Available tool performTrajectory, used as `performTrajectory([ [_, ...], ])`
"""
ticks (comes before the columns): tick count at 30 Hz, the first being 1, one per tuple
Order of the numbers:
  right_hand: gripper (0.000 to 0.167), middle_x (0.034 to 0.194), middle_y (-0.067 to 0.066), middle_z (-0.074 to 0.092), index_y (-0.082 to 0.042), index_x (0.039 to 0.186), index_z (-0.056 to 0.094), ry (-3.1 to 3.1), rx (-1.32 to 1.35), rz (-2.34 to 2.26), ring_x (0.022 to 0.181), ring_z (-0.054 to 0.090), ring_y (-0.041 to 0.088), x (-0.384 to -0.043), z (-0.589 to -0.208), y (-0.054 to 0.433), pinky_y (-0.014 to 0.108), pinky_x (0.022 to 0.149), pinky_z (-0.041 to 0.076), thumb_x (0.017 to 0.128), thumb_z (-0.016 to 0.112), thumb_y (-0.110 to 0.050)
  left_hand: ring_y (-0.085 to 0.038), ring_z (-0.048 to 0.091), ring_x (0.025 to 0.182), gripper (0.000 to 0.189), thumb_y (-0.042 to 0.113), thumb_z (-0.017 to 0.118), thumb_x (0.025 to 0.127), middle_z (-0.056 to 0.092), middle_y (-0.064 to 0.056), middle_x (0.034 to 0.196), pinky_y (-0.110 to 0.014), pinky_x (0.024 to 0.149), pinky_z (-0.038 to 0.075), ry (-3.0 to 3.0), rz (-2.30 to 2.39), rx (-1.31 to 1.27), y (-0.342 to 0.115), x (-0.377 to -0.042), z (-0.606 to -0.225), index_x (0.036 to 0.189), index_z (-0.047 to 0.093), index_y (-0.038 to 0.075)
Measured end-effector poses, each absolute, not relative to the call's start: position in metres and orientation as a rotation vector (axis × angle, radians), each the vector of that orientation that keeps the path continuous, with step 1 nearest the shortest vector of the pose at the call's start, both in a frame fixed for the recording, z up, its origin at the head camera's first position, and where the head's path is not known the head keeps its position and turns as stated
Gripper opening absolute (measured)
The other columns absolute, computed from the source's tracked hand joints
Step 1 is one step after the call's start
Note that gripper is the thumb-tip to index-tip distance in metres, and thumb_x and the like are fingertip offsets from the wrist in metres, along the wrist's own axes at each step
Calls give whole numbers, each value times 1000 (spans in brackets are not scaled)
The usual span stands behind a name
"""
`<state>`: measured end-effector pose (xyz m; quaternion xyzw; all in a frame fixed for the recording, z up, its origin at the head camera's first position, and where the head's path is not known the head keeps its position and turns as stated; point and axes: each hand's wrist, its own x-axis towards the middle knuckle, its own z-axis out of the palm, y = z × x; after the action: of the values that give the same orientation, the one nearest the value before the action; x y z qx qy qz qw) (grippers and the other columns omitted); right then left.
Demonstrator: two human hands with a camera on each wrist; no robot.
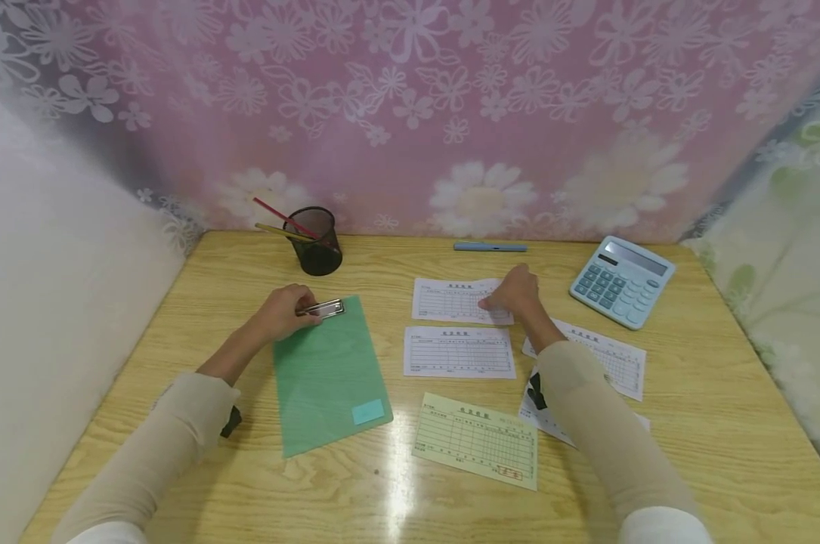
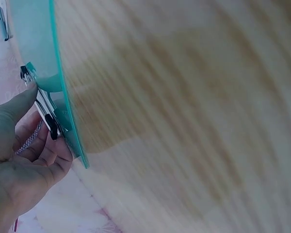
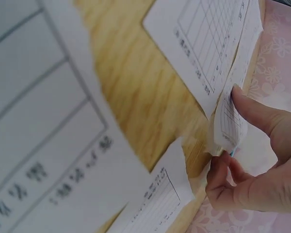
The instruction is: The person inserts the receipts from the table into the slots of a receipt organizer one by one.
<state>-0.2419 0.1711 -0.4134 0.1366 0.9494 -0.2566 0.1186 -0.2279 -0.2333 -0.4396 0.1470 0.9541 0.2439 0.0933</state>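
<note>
A green clipboard [image 1: 328,370] with a small blue sticky note [image 1: 369,412] lies on the desk, and my left hand [image 1: 287,311] grips the metal clip [image 1: 329,309] at its top edge. In the left wrist view, the thumb lies on the clip [image 2: 44,109] with the fingers curled beneath. My right hand [image 1: 516,292] pinches the right end of the upper white receipt form [image 1: 444,301]. In the right wrist view that form [image 3: 231,121] bends between thumb and fingers. Below it lie a second white form [image 1: 459,353] and a yellow form [image 1: 474,442] with a red stamp.
More white forms [image 1: 617,363] lie partly under the right forearm. A blue calculator [image 1: 623,282] stands at the back right, a blue pen [image 1: 490,247] near the wall. At the back left is a black mesh cup [image 1: 321,261] with pencils, close to the left hand.
</note>
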Motion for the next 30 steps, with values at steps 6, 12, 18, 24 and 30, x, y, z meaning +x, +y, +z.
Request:
performTrajectory([
  [6,90,115,29,52,10,130,30,2804,475,-769,105,53,41,-242,-415,170,48,85,45,71,83,-32,-23,55,87,30,20,72,85,60,-13,100,-38,77,47,2825,717,431,-232,-227,-436,104,60,2],
  [12,45,105,23,66,9,105,64,2831,411,-788,90,61,30,-246,-417,178,39,77,51,78,77,-25,-22,55,87,30,20,72,85,60,-13,100,-38,76,46,2820,730,449,-230,-228,-437,104,60,2],
  [18,21,67,3,55,1,89,67,2734,355,-894,64,44,16,-251,-419,186,27,59,38,87,67,-21,-21,53,85,30,21,72,85,60,-12,99,-37,75,46,2815,720,449,-229,-227,-436,104,60,2],
  [24,33,67,6,56,7,109,57,2616,245,-973,54,56,12,-250,-413,189,25,55,48,99,45,-23,-22,54,86,29,20,72,85,60,-13,99,-38,75,46,2819,716,462,-229,-228,-438,104,60,1],
  [30,42,88,12,62,2,135,37,2412,291,-1210,58,63,11,-246,-411,192,28,60,56,100,46,-18,-23,54,88,30,20,72,85,60,-13,100,-39,78,46,2823,709,450,-228,-227,-437,104,60,1],
])
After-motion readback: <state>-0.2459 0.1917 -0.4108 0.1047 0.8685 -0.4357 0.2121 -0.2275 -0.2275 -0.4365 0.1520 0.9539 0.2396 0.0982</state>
